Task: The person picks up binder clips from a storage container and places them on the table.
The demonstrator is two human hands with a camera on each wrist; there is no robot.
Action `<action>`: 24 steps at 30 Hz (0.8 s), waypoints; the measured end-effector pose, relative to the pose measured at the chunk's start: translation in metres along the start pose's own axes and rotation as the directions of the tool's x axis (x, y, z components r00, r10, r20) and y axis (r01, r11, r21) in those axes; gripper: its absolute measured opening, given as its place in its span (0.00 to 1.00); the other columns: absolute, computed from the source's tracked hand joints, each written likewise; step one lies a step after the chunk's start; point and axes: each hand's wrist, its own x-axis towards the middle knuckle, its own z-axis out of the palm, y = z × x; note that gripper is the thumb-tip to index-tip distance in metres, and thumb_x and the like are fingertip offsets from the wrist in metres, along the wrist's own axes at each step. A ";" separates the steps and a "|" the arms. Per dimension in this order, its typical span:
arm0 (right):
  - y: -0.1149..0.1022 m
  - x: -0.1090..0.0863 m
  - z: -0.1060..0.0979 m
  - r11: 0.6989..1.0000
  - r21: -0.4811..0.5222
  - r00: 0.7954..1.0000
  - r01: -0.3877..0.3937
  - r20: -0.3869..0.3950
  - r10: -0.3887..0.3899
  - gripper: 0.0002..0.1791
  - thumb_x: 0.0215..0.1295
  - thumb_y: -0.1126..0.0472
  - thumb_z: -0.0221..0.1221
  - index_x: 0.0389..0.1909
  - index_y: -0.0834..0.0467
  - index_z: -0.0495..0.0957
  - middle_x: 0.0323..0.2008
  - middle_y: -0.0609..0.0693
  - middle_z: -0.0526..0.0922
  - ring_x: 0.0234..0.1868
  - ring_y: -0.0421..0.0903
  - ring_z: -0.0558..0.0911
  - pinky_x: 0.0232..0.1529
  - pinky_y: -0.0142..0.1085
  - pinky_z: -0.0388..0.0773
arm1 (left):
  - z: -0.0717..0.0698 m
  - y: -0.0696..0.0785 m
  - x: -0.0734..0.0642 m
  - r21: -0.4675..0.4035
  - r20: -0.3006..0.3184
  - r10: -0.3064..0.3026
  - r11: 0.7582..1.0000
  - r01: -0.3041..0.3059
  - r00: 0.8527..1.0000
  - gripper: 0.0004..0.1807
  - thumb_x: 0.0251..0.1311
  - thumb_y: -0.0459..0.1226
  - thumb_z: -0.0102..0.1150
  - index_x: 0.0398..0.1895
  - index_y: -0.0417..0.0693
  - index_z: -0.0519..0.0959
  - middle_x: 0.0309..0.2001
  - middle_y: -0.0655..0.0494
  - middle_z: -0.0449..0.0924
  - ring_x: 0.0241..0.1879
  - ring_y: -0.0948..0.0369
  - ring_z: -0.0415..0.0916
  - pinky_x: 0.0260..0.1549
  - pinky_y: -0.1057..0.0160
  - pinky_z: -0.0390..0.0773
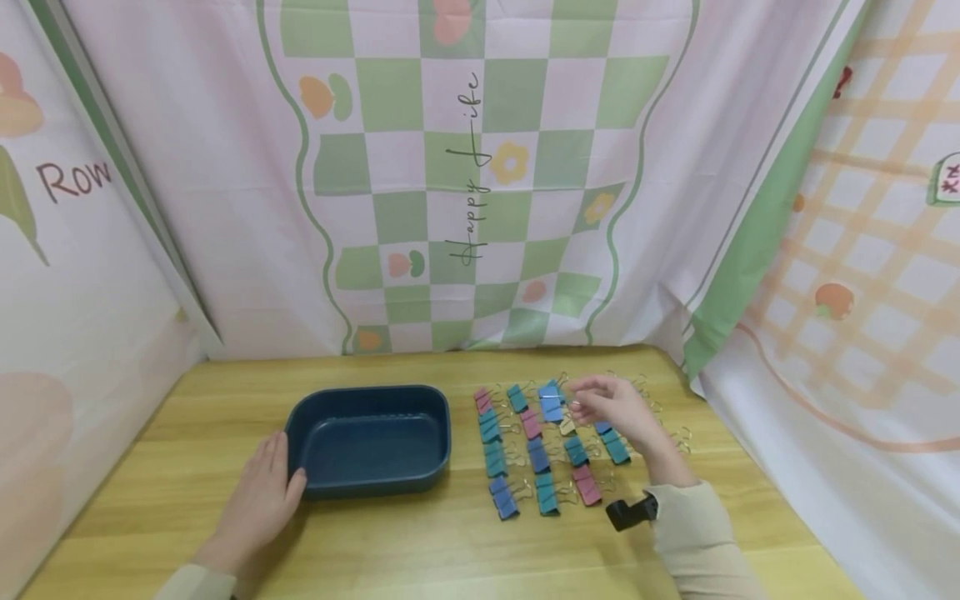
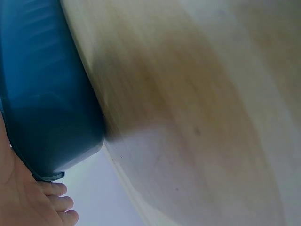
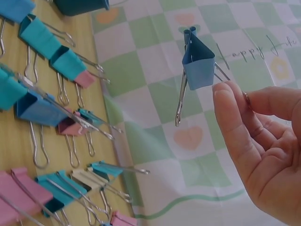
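A dark blue rectangular bin [image 1: 367, 487] stands on the table. My left hand [image 1: 258, 492] rests against its left side, fingers straight along the outer wall and thumb by the near corner. The left wrist view shows the palm [image 2: 23, 202] beside the bin's wall [image 2: 51, 108]. My right hand [image 1: 611, 408] pinches a blue binder clip [image 3: 200, 73] by one wire handle between thumb and fingertips. This clip hangs above the table, its other handle pointing down. Below and around the hand lie rows of binder clips, among them a teal clip [image 1: 547, 493] and a pink clip [image 1: 587, 485].
The clips lie right of the bin on a wooden table [image 1: 420, 542]; some at the right are partly hidden by my right hand and forearm. Printed curtains [image 1: 510, 217] hang behind and at both sides. A black wrist mount [image 1: 630, 512] sits at my right sleeve.
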 end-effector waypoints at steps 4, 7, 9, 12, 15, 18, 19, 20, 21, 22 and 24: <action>0.002 -0.003 -0.007 1.000 0.008 1.000 0.006 0.009 -0.006 0.19 0.67 0.65 0.51 0.52 0.76 0.67 0.37 0.66 0.79 0.39 0.61 0.80 0.43 0.50 0.77 | 0.001 -0.001 0.000 0.001 0.004 -0.003 1.000 0.003 1.000 0.35 0.66 0.41 0.41 0.63 0.18 0.48 0.64 0.22 0.44 0.63 0.32 0.44 0.60 0.38 0.47; 0.003 -0.005 -0.012 1.000 0.026 1.000 -0.002 0.003 0.002 0.20 0.67 0.63 0.52 0.52 0.76 0.67 0.39 0.68 0.78 0.39 0.60 0.80 0.44 0.50 0.77 | 0.001 -0.002 0.000 0.001 0.004 -0.006 1.000 0.006 1.000 0.35 0.67 0.41 0.41 0.63 0.18 0.47 0.64 0.23 0.44 0.63 0.33 0.44 0.60 0.39 0.47; 0.004 -0.006 -0.015 0.999 0.040 1.000 -0.006 0.001 0.006 0.21 0.66 0.64 0.52 0.53 0.76 0.66 0.40 0.69 0.77 0.38 0.58 0.80 0.44 0.50 0.76 | 0.001 -0.002 0.001 0.004 0.002 -0.005 1.000 0.005 1.000 0.35 0.66 0.41 0.41 0.63 0.18 0.48 0.64 0.23 0.45 0.63 0.33 0.44 0.60 0.39 0.47; 0.005 -0.009 -0.020 0.999 0.044 1.000 -0.019 -0.014 0.020 0.21 0.66 0.64 0.52 0.53 0.77 0.65 0.39 0.65 0.78 0.37 0.53 0.81 0.44 0.48 0.77 | 0.001 -0.001 0.001 0.009 -0.010 0.002 1.000 -0.002 1.000 0.35 0.66 0.40 0.42 0.63 0.18 0.48 0.64 0.22 0.46 0.63 0.33 0.45 0.60 0.39 0.48; 0.007 -0.015 -0.025 0.999 0.025 1.000 -0.019 -0.013 0.020 0.20 0.66 0.65 0.52 0.51 0.78 0.65 0.37 0.63 0.79 0.35 0.50 0.82 0.42 0.45 0.78 | 0.000 0.000 0.001 0.009 -0.019 0.009 1.000 -0.009 1.000 0.34 0.66 0.40 0.42 0.62 0.17 0.49 0.63 0.22 0.47 0.62 0.32 0.45 0.60 0.39 0.49; 0.010 -0.021 -0.033 1.000 0.005 1.000 -0.019 -0.013 0.019 0.19 0.66 0.67 0.50 0.50 0.80 0.65 0.36 0.66 0.78 0.34 0.50 0.82 0.40 0.43 0.80 | 0.001 -0.001 0.001 0.009 -0.020 0.012 1.000 -0.012 1.000 0.34 0.65 0.39 0.42 0.62 0.17 0.49 0.63 0.22 0.47 0.62 0.32 0.46 0.59 0.38 0.49; 0.011 -0.023 -0.036 1.000 -0.002 1.000 -0.020 -0.010 0.020 0.19 0.66 0.68 0.50 0.50 0.80 0.64 0.36 0.67 0.78 0.35 0.51 0.82 0.40 0.42 0.80 | 0.001 -0.001 0.001 0.007 -0.023 0.014 1.000 -0.014 1.000 0.34 0.65 0.39 0.43 0.62 0.17 0.49 0.63 0.22 0.47 0.62 0.32 0.46 0.59 0.38 0.49; 0.012 -0.024 -0.038 1.000 -0.008 1.000 -0.024 -0.007 0.024 0.19 0.66 0.68 0.49 0.50 0.81 0.64 0.36 0.68 0.78 0.35 0.51 0.82 0.40 0.42 0.80 | 0.001 -0.001 0.000 0.005 -0.022 0.014 1.000 -0.014 1.000 0.34 0.65 0.39 0.42 0.62 0.17 0.49 0.63 0.22 0.47 0.62 0.32 0.46 0.59 0.38 0.49; 0.014 -0.026 -0.041 0.999 -0.011 0.999 -0.032 -0.006 0.032 0.19 0.66 0.68 0.49 0.50 0.81 0.63 0.36 0.69 0.77 0.35 0.51 0.82 0.40 0.43 0.80 | 0.001 0.000 0.000 0.002 -0.026 0.017 1.000 -0.017 1.000 0.34 0.65 0.39 0.43 0.62 0.17 0.49 0.63 0.21 0.47 0.62 0.32 0.46 0.59 0.38 0.49; 0.015 -0.027 -0.043 0.999 -0.014 0.999 -0.039 -0.004 0.039 0.19 0.66 0.68 0.49 0.49 0.81 0.64 0.36 0.69 0.77 0.34 0.51 0.82 0.40 0.44 0.79 | 0.001 0.000 0.000 0.001 -0.032 0.019 1.000 -0.019 0.999 0.34 0.65 0.39 0.43 0.62 0.17 0.49 0.63 0.22 0.47 0.62 0.32 0.46 0.59 0.38 0.49; 0.018 -0.030 -0.048 0.998 -0.026 0.999 -0.054 0.002 0.054 0.18 0.66 0.68 0.49 0.49 0.81 0.64 0.36 0.69 0.77 0.34 0.52 0.82 0.40 0.45 0.79 | 0.002 -0.001 0.000 -0.005 -0.042 0.023 1.000 -0.023 0.999 0.34 0.65 0.39 0.43 0.62 0.17 0.50 0.63 0.22 0.48 0.62 0.32 0.46 0.59 0.38 0.49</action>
